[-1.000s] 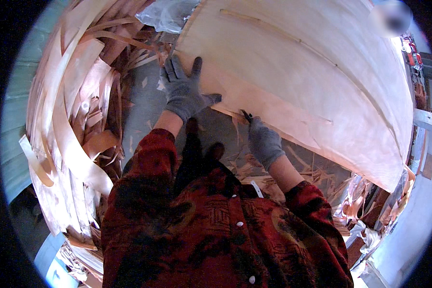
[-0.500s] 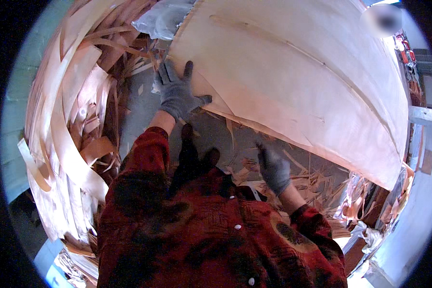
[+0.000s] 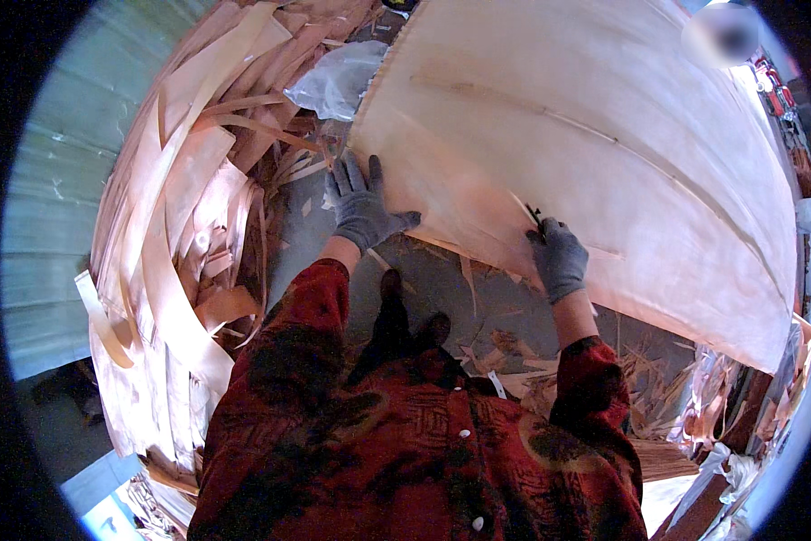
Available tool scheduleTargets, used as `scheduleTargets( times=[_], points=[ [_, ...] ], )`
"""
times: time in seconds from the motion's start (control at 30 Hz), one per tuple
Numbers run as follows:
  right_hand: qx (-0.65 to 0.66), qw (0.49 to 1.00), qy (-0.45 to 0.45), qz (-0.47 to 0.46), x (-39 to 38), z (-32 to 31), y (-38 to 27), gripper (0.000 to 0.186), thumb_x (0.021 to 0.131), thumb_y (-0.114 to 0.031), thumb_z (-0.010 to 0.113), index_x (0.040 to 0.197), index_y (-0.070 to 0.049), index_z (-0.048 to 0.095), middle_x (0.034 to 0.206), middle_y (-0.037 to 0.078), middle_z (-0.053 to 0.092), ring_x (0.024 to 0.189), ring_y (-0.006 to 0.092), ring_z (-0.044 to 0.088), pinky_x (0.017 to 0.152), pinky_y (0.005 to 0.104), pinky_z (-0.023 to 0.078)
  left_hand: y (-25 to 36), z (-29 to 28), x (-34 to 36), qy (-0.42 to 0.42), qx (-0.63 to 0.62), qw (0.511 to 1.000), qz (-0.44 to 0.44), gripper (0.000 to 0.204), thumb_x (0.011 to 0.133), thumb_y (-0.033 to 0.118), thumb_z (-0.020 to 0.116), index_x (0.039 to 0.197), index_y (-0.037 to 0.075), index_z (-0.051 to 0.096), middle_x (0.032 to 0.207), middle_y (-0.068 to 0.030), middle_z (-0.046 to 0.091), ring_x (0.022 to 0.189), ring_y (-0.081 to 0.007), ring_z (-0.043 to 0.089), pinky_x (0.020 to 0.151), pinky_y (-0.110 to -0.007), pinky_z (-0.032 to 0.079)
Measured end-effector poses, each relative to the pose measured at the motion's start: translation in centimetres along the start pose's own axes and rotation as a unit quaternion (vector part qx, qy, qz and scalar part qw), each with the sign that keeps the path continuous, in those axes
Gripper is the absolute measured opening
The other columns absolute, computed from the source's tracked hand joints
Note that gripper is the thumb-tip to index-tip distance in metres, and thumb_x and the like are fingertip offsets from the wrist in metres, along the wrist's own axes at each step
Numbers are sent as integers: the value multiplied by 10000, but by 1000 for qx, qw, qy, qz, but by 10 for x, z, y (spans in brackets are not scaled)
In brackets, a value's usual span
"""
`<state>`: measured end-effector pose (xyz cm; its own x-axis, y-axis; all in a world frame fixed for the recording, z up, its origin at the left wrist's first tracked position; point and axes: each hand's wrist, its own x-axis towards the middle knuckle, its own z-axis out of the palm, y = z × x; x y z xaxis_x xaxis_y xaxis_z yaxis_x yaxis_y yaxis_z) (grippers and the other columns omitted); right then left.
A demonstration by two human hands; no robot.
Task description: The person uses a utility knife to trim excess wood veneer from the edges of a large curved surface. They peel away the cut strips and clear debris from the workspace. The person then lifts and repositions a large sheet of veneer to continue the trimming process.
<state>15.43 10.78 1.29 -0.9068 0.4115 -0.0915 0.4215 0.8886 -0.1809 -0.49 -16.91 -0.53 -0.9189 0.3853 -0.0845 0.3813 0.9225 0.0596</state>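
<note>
the left hand, in a grey glove, is spread open, back up, at the left end of the near edge of a large pale wood sheet; its fingers reach away from the body, its thumb is stretched out to the right over the sheet's near edge, and its palm covers the near left corner. the left forearm, in a red and black sleeve, comes up from below and leans slightly outward, with a strip of bare wrist between cuff and glove. the right hand, gloved alike, is closed around a slim dark tool, the fingers curled in and the back of the hand turned up; the tool points away and to the left, over the sheet, a little inside the middle of its near edge. whether its tip touches the wood cannot be told. the right forearm rises nearly upright, bare between glove and cuff, across that near edge. the sheet spreads from the two hands to the far right, a long curved line running along its face. beyond its left edge lies crumpled clear plastic, then a heap of wood strips; wood scraps litter the floor below its near edge.
</note>
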Motion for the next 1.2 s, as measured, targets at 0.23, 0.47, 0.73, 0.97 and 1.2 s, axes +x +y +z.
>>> scheduleTargets(
  times=[0.23,0.47,0.73,0.97,1.2],
  points=[
    [79,970,7,230,-117,-47,100,265,843,-198,508,1095,-119,529,976,149,609,851,310,592,688,379,479,-4,11,4,-4,5,1000,26,1147,586,749,522,1394,58,90,1435,-230,-4,1296,-461,-77,996,-597,-67],
    [135,978,56,-149,-63,-24,-30,400,801,-131,524,1193,-190,473,951,134,566,683,330,595,538,413,475,-25,37,22,-59,-29,997,29,687,865,518,278,1393,107,118,1442,-180,-54,1281,-490,-91,970,-632,-80],
    [20,932,73,-355,49,-6,-144,346,748,-296,586,1089,-239,574,978,86,527,862,300,532,698,407,423,-44,69,33,174,95,975,95,558,907,380,272,1371,79,196,1430,-212,82,1280,-506,21,966,-659,9],
    [-63,959,92,-260,52,21,-162,390,745,-243,585,1133,-247,544,1071,88,507,1005,311,464,836,438,362,-45,89,29,290,7,940,178,534,903,315,320,1356,48,227,1407,-255,139,1276,-498,98,987,-640,60],
    [-17,987,143,-64,1,-21,-165,481,727,-188,643,1187,-154,505,1137,114,508,1057,302,451,896,445,326,-101,32,55,183,96,881,426,435,881,292,402,1254,67,395,1310,-241,342,1221,-400,320,989,-502,261]
  ],
)
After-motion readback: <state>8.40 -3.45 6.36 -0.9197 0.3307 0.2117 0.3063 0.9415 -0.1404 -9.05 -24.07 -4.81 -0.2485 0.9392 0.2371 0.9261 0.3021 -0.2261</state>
